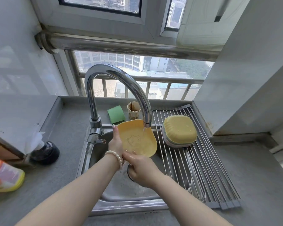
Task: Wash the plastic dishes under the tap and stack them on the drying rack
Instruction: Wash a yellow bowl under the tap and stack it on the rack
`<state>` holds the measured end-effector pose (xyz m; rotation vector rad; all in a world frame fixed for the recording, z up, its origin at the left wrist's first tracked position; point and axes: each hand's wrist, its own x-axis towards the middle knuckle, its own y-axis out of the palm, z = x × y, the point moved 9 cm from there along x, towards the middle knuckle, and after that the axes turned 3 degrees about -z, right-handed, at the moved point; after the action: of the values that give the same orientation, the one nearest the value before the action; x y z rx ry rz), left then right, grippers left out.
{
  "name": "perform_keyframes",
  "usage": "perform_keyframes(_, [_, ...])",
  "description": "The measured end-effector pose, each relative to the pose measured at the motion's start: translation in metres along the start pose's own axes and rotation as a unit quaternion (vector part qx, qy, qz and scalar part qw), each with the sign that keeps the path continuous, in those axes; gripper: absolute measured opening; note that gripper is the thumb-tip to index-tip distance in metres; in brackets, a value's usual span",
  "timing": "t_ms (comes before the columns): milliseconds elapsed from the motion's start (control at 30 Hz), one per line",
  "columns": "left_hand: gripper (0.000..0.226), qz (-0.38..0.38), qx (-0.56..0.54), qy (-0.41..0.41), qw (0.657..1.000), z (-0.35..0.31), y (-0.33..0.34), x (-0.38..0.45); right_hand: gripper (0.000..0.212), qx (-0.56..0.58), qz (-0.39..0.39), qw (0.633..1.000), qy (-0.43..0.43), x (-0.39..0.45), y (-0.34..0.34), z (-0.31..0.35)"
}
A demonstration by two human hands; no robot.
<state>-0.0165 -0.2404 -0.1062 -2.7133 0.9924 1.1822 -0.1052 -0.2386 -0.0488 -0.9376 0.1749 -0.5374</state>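
A yellow plastic dish [137, 139] tilts over the sink [121, 204], and water from the chrome tap [121, 79] runs onto its upper right corner. My left hand [115, 142], with a pearl bracelet at the wrist, grips the dish's left edge. My right hand [140, 167] holds its lower edge, fingers curled under it. On the roll-up drying rack [203, 168] over the sink's right part, a stack of upturned dishes [179, 131] sits with a yellow one on top.
A green sponge [116, 115] and a stained paper cup [134, 110] stand behind the sink. A dark round object [46, 152] and a yellow-orange bottle [5, 175] lie on the grey counter at left. A wall juts in at right.
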Motion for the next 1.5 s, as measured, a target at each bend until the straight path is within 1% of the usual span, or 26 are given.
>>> perform_keyframes(67, [0.067,-0.063,0.074,0.067,0.993,-0.017,-0.010,-0.003,0.043,-0.050,-0.054,0.995,-0.063,-0.008,-0.010,0.000])
perform_keyframes(167, [0.064,-0.092,0.177,0.128,0.972,-0.038,-0.012,-0.007,0.031,-0.071,-0.170,0.976,-0.116,-0.021,-0.029,-0.010])
perform_keyframes(200, [0.063,-0.099,0.210,0.144,0.962,-0.042,-0.012,-0.008,0.029,-0.081,-0.189,0.970,-0.126,-0.023,-0.033,-0.013])
perform_keyframes(300, [0.065,-0.112,0.257,0.145,0.949,-0.045,-0.016,-0.003,0.016,-0.142,-0.206,0.959,-0.132,-0.021,-0.038,-0.024])
perform_keyframes(400, [0.067,-0.113,0.283,0.138,0.943,-0.046,-0.019,0.005,0.013,-0.236,-0.191,0.941,-0.153,-0.022,-0.037,-0.032])
perform_keyframes(433, [0.067,-0.096,0.271,0.106,0.952,-0.042,-0.021,0.008,0.013,-0.273,-0.186,0.932,-0.150,-0.023,-0.037,-0.035])
perform_keyframes(533, [0.071,-0.032,0.241,0.038,0.969,-0.027,-0.021,0.015,0.040,-0.374,-0.123,0.915,-0.088,-0.019,-0.035,-0.042])
perform_keyframes(600, [0.072,0.010,0.199,-0.021,0.980,-0.017,-0.022,0.016,0.042,-0.400,-0.103,0.907,-0.080,-0.016,-0.032,-0.040])
perform_keyframes(633, [0.062,0.024,0.163,-0.059,0.985,-0.012,-0.021,0.008,0.039,-0.400,-0.103,0.907,-0.084,-0.016,-0.029,-0.037])
perform_keyframes(700, [0.035,0.070,0.095,-0.093,0.989,-0.005,-0.014,-0.007,0.032,-0.389,-0.101,0.912,-0.083,-0.016,-0.026,-0.033])
perform_keyframes(733, [0.029,0.084,0.050,-0.097,0.990,-0.003,-0.009,-0.014,0.029,-0.386,-0.100,0.914,-0.072,-0.016,-0.025,-0.033])
perform_keyframes(767, [0.026,0.076,0.023,-0.087,0.993,0.002,-0.008,-0.018,0.026,-0.387,-0.101,0.915,-0.058,-0.017,-0.023,-0.034])
perform_keyframes(833, [0.032,0.058,-0.033,-0.036,0.997,0.012,-0.007,-0.024,0.023,-0.382,-0.113,0.916,-0.033,-0.016,-0.021,-0.030])
perform_keyframes(900, [0.043,0.016,-0.068,-0.001,0.998,0.026,-0.009,-0.025,0.022,-0.353,-0.134,0.926,-0.028,-0.014,-0.018,-0.018])
perform_keyframes(967, [0.050,-0.042,-0.049,0.034,0.997,0.030,-0.015,-0.023,0.023,-0.291,-0.172,0.941,-0.036,-0.014,-0.016,-0.005])
perform_keyframes(1033, [0.052,-0.074,0.019,0.089,0.993,0.017,-0.021,-0.017,0.027,-0.198,-0.226,0.953,-0.047,-0.017,-0.018,0.001])
perform_keyframes(1067, [0.049,-0.077,0.059,0.115,0.989,0.008,-0.021,-0.014,0.025,-0.148,-0.236,0.959,-0.048,-0.018,-0.020,0.001])
perform_keyframes(1133, [0.038,-0.064,0.138,0.138,0.979,-0.011,-0.021,-0.009,0.008,-0.083,-0.229,0.969,-0.048,-0.020,-0.024,-0.009])
perform_keyframes(1167, [0.033,-0.055,0.159,0.121,0.978,-0.015,-0.021,-0.007,0.011,-0.076,-0.215,0.973,-0.037,-0.021,-0.029,-0.018])
perform_keyframes(1267, [0.029,0.006,0.129,0.021,0.991,-0.009,-0.024,-0.003,0.061,-0.107,-0.091,0.989,0.034,-0.023,-0.033,-0.048])
perform_keyframes(1300, [0.028,0.032,0.114,-0.007,0.993,-0.004,-0.023,-0.003,0.075,-0.115,-0.048,0.991,0.049,-0.023,-0.031,-0.054])
perform_keyframes(1333, [0.028,0.056,0.103,-0.032,0.993,0.001,-0.023,-0.003,0.083,-0.121,-0.025,0.990,0.064,-0.022,-0.033,-0.056])
perform_keyframes(1367, [0.029,0.075,0.088,-0.056,0.992,0.007,-0.023,-0.003,0.082,-0.110,-0.025,0.990,0.087,-0.020,-0.037,-0.062])
perform_keyframes(1433, [0.030,0.110,0.037,-0.107,0.987,0.021,-0.023,-0.001,0.055,-0.004,-0.066,0.980,0.190,-0.017,-0.050,-0.073])
perform_keyframes(1467, [0.030,0.128,0.014,-0.130,0.983,0.028,-0.021,-0.001,0.052,0.088,-0.065,0.959,0.262,-0.016,-0.052,-0.079])
perform_keyframes(1500, [0.030,0.145,-0.009,-0.149,0.978,0.033,-0.019,-0.002,0.059,0.201,-0.057,0.920,0.332,-0.016,-0.048,-0.081])
